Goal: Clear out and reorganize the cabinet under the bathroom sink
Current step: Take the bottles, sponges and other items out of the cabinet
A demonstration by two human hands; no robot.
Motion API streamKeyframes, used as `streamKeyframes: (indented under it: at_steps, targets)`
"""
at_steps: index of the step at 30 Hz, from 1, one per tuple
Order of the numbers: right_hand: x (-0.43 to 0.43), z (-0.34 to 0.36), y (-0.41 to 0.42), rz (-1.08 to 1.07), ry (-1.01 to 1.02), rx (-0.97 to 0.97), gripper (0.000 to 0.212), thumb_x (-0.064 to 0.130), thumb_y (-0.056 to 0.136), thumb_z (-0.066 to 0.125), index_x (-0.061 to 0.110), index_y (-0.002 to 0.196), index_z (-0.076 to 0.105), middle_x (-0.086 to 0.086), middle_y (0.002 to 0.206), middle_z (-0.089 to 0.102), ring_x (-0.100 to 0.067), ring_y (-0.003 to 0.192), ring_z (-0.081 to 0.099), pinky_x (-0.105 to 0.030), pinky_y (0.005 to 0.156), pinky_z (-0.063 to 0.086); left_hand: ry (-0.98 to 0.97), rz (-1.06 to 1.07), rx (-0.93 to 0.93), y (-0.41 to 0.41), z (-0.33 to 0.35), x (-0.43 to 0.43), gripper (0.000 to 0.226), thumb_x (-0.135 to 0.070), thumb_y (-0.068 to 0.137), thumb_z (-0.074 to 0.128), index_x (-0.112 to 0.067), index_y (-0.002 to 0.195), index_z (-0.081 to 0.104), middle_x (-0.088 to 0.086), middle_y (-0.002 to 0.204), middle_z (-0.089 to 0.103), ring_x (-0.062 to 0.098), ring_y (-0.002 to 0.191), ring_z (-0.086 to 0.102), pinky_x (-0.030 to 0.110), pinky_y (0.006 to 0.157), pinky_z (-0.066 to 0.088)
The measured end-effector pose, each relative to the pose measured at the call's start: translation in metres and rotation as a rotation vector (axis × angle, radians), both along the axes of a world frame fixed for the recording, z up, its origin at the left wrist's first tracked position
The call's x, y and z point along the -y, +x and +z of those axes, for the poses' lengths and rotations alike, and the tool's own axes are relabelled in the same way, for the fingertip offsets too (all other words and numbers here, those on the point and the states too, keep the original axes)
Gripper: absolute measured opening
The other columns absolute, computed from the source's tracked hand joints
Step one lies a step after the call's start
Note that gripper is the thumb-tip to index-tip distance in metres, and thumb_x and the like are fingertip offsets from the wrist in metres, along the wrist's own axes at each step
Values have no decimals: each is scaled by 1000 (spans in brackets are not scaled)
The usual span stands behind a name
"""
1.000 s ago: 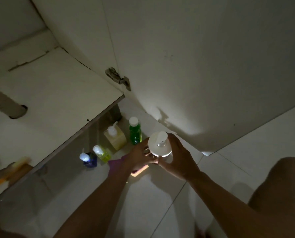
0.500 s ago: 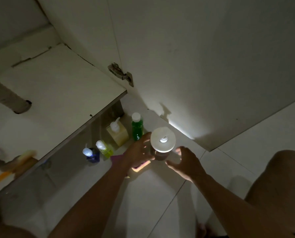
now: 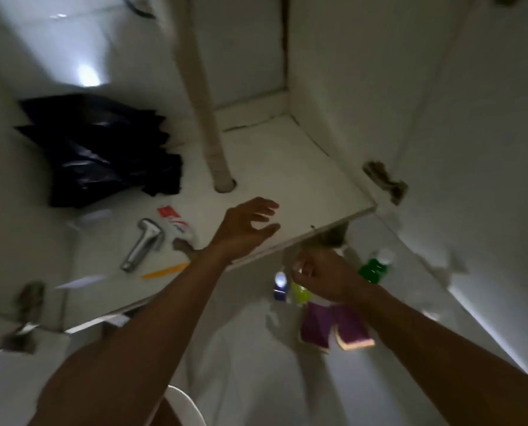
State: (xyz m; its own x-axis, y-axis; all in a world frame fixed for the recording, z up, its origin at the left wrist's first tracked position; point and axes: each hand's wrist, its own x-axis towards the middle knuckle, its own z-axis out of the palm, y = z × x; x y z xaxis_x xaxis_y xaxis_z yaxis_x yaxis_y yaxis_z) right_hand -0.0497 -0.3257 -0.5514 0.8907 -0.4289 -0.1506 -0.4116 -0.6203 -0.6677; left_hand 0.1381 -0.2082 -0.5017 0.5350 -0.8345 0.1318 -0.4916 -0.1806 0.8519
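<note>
The cabinet floor (image 3: 287,179) holds a crumpled black plastic bag (image 3: 103,149), a toothpaste tube (image 3: 176,224), a chrome spray handle (image 3: 143,244) and an orange stick-like item (image 3: 164,272). My left hand (image 3: 247,222) hovers over the shelf's front part with fingers spread, holding nothing. My right hand (image 3: 321,275) hangs loosely curled below the shelf edge, above the bottles on the tiled floor; nothing shows in it. Those are a blue bottle (image 3: 280,285), a yellow-green bottle (image 3: 299,292) and a green bottle (image 3: 375,267). Two purple sponges (image 3: 333,327) lie beside them.
A pale drain pipe (image 3: 207,118) drops through the cabinet floor behind my left hand. The open door (image 3: 472,149) with its hinge (image 3: 385,179) stands at right. White slips of paper (image 3: 81,281) lie on the shelf. A white round rim (image 3: 186,404) shows at the bottom edge.
Both hands have let go of the white pump bottle, which is out of sight. The view has swung left into the cabinet and my left hand has risen over the shelf.
</note>
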Motion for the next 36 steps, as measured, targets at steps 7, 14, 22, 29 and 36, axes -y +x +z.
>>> streamKeyframes:
  at_steps: [7,14,22,29,36]
  targets:
    - [-45,46,130,223,-54,65,13,40,81,70,33,92,67,10,87,68,-9,77,65,-32,76,57,188,314,291,130,31,-93,29,-19,85,75,-13,112,67,4,101,68,13,87,64,13,74,46]
    - [-89,46,183,424,-186,-97,53,69,70,52,31,104,66,6,107,64,-14,98,60,-28,87,48,527,143,437,177,1,-118,38,-17,86,70,-21,124,66,5,130,62,24,120,56,30,100,43]
    - [-90,23,188,508,-392,-83,17,40,88,65,31,102,69,3,108,61,-19,102,55,-32,84,38,784,-67,748,168,-35,-102,51,-42,88,66,-39,137,53,-1,136,51,26,130,39,41,104,34]
    - [-88,24,189,479,-302,-75,14,33,90,67,27,100,73,3,111,63,-17,103,59,-34,89,44,680,-37,749,168,-33,-96,49,-37,77,79,-22,121,62,0,131,54,24,124,44,38,101,37]
    - [-79,21,177,415,-100,-15,10,29,83,75,26,93,75,8,100,68,-9,92,62,-25,80,48,520,167,884,163,-28,-92,36,-32,94,42,-18,119,64,7,105,66,28,106,58,44,103,29]
